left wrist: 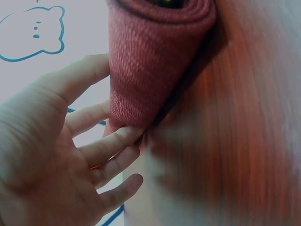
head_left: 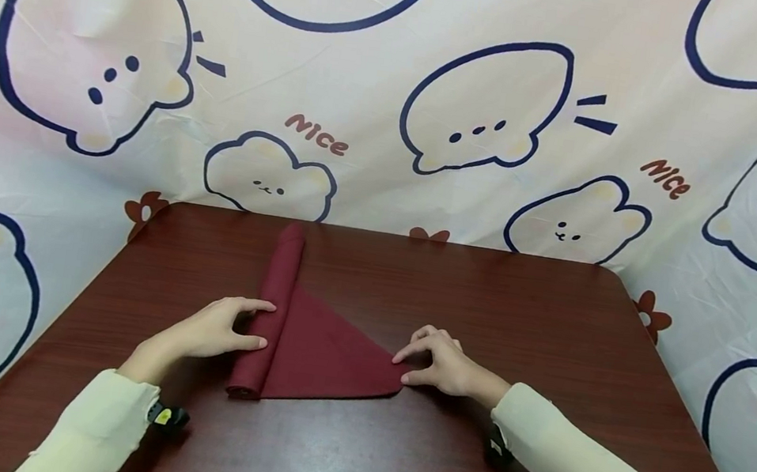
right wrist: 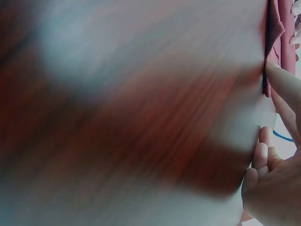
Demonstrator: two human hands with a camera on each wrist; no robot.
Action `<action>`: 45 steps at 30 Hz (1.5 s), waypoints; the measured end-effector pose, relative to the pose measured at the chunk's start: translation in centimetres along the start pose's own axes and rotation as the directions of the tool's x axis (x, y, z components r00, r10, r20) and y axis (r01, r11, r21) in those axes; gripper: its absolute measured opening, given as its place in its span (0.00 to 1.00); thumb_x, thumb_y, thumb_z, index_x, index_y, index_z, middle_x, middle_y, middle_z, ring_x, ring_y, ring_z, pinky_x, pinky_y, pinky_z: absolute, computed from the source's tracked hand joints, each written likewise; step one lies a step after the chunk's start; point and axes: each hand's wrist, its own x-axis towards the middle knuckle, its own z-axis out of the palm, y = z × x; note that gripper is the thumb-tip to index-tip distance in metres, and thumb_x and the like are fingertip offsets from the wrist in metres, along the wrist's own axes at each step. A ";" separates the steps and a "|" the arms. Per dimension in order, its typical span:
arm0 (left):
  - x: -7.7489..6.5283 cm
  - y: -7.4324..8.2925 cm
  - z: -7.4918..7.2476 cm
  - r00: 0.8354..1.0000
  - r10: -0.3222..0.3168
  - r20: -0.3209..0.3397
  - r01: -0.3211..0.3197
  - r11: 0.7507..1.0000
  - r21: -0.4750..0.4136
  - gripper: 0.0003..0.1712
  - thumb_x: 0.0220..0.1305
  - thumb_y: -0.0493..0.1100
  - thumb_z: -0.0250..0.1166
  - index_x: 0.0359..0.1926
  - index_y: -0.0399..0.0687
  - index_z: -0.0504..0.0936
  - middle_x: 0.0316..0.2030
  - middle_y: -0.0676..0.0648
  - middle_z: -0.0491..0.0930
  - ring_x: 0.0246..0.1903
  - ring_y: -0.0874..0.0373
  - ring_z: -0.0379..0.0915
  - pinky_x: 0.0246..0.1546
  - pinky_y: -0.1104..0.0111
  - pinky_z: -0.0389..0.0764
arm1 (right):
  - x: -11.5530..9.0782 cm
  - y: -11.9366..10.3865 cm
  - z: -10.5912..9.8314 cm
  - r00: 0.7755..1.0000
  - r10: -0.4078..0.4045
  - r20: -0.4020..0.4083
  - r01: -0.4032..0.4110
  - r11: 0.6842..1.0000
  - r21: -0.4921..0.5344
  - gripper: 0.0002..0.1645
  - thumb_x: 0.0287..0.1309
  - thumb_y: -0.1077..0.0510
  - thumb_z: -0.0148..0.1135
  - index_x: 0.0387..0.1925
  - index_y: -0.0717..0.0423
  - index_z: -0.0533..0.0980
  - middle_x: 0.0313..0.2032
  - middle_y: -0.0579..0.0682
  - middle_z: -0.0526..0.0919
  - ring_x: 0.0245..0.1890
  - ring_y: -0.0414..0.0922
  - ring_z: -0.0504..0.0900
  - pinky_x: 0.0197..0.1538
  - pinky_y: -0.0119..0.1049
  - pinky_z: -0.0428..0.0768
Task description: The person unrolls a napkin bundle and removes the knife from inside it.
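Observation:
A dark red cloth (head_left: 334,358) lies on the table, its left part wound into a long roll (head_left: 280,287) and its right part a flat, tapering flap. My left hand (head_left: 215,330) rests against the roll's near half from the left, thumb and fingertips touching it. In the left wrist view, the fingers of that hand (left wrist: 51,136) are fairly straight along the roll (left wrist: 146,66), whose spiral end shows at the top. At the flap's pointed right tip, my right hand (head_left: 444,364) pinches the cloth between thumb and index finger. The right wrist view shows the thumb (right wrist: 284,82) on the cloth's edge (right wrist: 273,42).
A dark brown wooden table (head_left: 519,310) carries the cloth. Behind it and at both sides hangs a pale sheet (head_left: 369,91) printed with cartoon bears. A dark band with a yellow-green mark (head_left: 166,415) sits at the left wrist, and a black one (head_left: 497,447) at the right.

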 end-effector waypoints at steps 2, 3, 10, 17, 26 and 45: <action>0.2 0.3 0.2 1.000 0.010 0.007 -0.010 1.000 -0.013 0.34 0.63 0.50 0.71 0.68 0.43 0.75 0.63 0.34 0.76 0.64 0.37 0.71 0.63 0.42 0.72 | -0.4 0.4 -0.3 1.000 0.011 -0.005 -0.011 1.000 -0.001 0.15 0.51 0.52 0.78 0.43 0.38 0.88 0.51 0.47 0.76 0.54 0.49 0.68 0.53 0.50 0.59; 0.3 0.5 0.3 1.000 0.015 0.010 -0.015 1.000 -0.016 0.35 0.63 0.50 0.71 0.68 0.43 0.74 0.63 0.35 0.76 0.64 0.37 0.71 0.63 0.42 0.72 | -0.6 0.6 -0.5 1.000 0.009 -0.009 -0.009 1.000 -0.006 0.15 0.51 0.52 0.78 0.43 0.38 0.88 0.51 0.48 0.76 0.54 0.49 0.68 0.53 0.51 0.60; 1.7 2.2 1.5 0.999 0.044 0.026 -0.044 0.999 -0.011 0.37 0.63 0.52 0.70 0.69 0.44 0.72 0.61 0.35 0.77 0.60 0.40 0.72 0.61 0.43 0.72 | -2.2 2.3 -2.0 1.000 0.029 -0.008 -0.029 1.000 -0.011 0.14 0.51 0.52 0.78 0.42 0.37 0.88 0.51 0.48 0.77 0.55 0.49 0.68 0.55 0.55 0.60; 3.3 3.5 2.9 0.997 0.056 0.044 -0.054 0.998 -0.037 0.38 0.64 0.52 0.70 0.71 0.46 0.71 0.61 0.35 0.75 0.61 0.41 0.70 0.61 0.44 0.72 | -3.4 4.2 -3.6 0.999 0.046 0.011 -0.046 0.999 -0.024 0.13 0.52 0.51 0.77 0.42 0.36 0.88 0.50 0.47 0.76 0.54 0.49 0.68 0.54 0.59 0.59; 5.2 5.5 4.5 0.997 0.061 0.050 -0.057 0.996 -0.062 0.38 0.63 0.52 0.70 0.72 0.49 0.70 0.62 0.37 0.75 0.63 0.43 0.68 0.64 0.45 0.70 | -4.7 5.9 -5.6 0.998 0.056 0.021 -0.054 0.997 -0.047 0.13 0.53 0.52 0.76 0.42 0.36 0.87 0.51 0.49 0.75 0.56 0.53 0.67 0.54 0.63 0.59; 7.5 7.5 6.0 0.995 0.079 0.053 -0.074 0.993 -0.088 0.38 0.64 0.52 0.69 0.73 0.50 0.69 0.66 0.38 0.72 0.67 0.43 0.64 0.67 0.46 0.68 | -6.6 8.7 -7.6 1.000 -0.009 0.000 0.009 1.000 -0.003 0.14 0.54 0.54 0.76 0.44 0.47 0.87 0.47 0.50 0.76 0.50 0.37 0.68 0.54 0.35 0.71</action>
